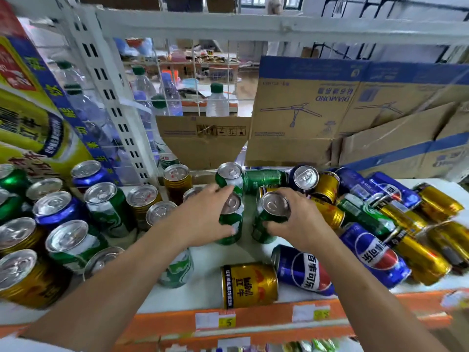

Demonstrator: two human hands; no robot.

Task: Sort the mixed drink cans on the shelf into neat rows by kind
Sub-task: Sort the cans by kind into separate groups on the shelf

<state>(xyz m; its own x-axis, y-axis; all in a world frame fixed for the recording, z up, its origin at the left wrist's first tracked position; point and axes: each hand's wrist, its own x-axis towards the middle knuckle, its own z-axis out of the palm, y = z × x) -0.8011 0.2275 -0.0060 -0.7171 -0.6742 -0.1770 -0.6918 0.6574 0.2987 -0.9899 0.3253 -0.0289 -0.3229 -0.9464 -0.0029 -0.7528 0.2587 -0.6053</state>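
Most cans are not yet sorted: a mixed heap [375, 252] is seen at the right of the shelf [253, 255], and the standing cans [106, 207] at the left are mixed too. At mid-shelf one green can [229, 222] is gripped by the left hand [203, 214], a second green can [275, 205] by the right hand [302, 219], fingers curled round.

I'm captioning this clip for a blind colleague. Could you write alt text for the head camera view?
A person's left hand grips one green can and the right hand a second green can, both upright on a white shelf. Mixed cans stand upright on the left; blue and gold cans lie jumbled on the right.
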